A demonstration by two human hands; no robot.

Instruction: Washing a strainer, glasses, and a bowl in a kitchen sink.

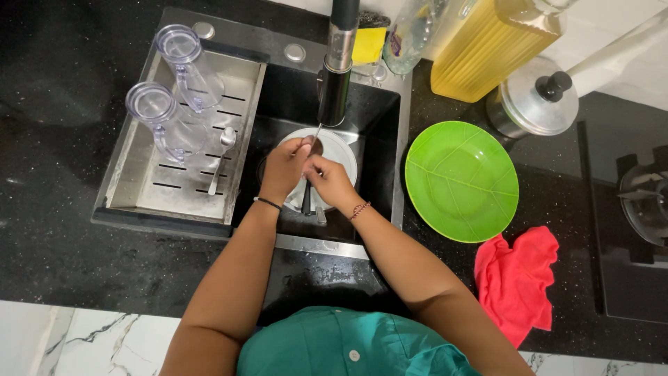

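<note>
Both my hands are over the black sink (379, 125), under the tap (336, 76). My left hand (282, 170) and my right hand (328, 179) are closed together on a metal spoon (314, 147), whose bowl shows between the fingers. Below them in the sink lies a white plate (344, 157), with other dark-handled cutlery (307, 200) partly hidden under my hands. I cannot tell whether water is running.
A steel drain tray (139, 188) on the left holds two clear plastic jugs (177, 104) and a spoon (223, 157). A green plate (461, 181), red cloth (518, 278), lidded steel pot (536, 101), yellow container (487, 42) and stove (640, 202) are on the right.
</note>
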